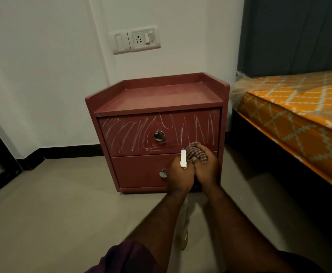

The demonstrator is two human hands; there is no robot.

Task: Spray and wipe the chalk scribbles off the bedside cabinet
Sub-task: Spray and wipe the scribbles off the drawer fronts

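Chalk scribbles [129,133] cover the upper drawer [169,125] of the red bedside cabinet [161,95] beside a bed [289,107]. The left hand [179,178] has its grip clamped on a spray bottle [183,159], the right hand [207,172] on a checked cloth [196,152].

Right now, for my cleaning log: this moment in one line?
left hand: spray bottle | right hand: checked cloth | chalk scribbles: on top drawer, unwiped

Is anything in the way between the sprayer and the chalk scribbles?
Nothing visible. The left hand holds the sprayer in front of the scribbles on the top drawer; the right hand holds the cloth beside it.
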